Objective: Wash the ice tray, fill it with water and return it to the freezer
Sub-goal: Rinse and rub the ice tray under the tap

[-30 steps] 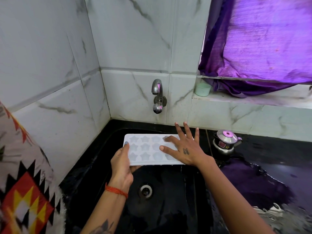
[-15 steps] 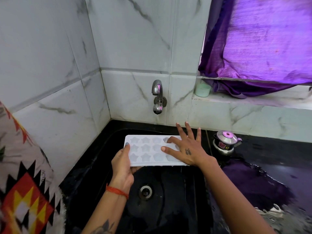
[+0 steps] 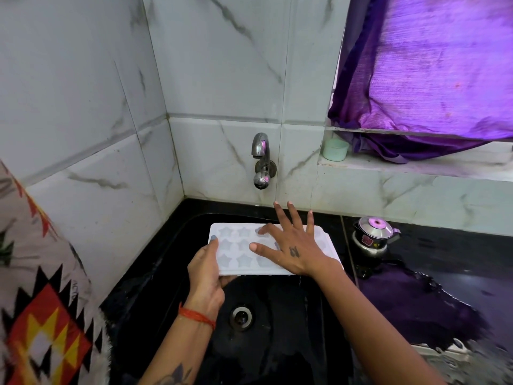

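A white ice tray (image 3: 238, 252) with star-shaped cells is held level over the black sink (image 3: 277, 329), just below the wall tap (image 3: 261, 162). My left hand (image 3: 206, 276) grips the tray's left end, thumb on top and fingers underneath. My right hand (image 3: 291, 245) lies flat on the tray's right half with fingers spread, covering several cells. No water runs from the tap.
A small steel kettle (image 3: 373, 236) stands on the wet black counter right of the sink. A green cup (image 3: 335, 150) sits on the window ledge under a purple curtain (image 3: 430, 79). A patterned cloth (image 3: 41, 315) hangs at the left. The drain (image 3: 241, 316) is open below.
My right hand has slid a little further back and right across the tray. The tray and my left hand have stayed about where they were.
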Motion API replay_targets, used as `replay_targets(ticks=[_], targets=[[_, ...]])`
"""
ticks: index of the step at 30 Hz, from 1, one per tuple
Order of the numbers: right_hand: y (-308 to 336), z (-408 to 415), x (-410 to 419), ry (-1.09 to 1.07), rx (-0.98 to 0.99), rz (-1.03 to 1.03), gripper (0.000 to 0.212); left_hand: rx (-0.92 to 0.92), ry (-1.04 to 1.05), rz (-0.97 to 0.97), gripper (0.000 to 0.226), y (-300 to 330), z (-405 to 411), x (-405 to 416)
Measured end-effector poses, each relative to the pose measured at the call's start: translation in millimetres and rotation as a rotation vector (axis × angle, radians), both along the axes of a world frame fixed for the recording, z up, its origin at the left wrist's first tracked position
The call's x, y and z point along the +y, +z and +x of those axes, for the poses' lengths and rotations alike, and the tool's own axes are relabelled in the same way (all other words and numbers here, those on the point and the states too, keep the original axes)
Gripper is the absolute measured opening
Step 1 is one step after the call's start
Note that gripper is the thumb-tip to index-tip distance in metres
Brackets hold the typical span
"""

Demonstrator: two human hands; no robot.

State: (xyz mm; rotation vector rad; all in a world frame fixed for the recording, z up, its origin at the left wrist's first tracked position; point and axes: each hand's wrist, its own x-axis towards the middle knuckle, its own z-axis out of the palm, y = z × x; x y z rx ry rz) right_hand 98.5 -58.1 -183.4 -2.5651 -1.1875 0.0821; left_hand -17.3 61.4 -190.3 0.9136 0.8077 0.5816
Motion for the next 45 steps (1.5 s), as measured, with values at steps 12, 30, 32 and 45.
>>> replay_targets(ticks=[12, 30, 32, 45], targets=[[4.0, -1.1, -3.6, -0.024, -0.058, -0.111, 0.07, -0.008, -0.007, 0.0, 0.014, -1.1, 0.4, -1.6], [0.6, -1.0, -5.3, 0.002, -0.017, -0.092, 0.076, -0.011, 0.0, -0.013, 0.012, -2.7, -0.7, -1.4], [0.3, -0.6, -7.0, -0.009, -0.037, -0.098, 0.075, -0.008, -0.001, -0.012, 0.013, -3.1, -0.3, -1.7], [1.1, -4.9, -3.1, -0.007, 0.074, -0.055, 0.059, 0.001, -0.003, -0.002, 0.013, -5.0, 0.2, -0.3]])
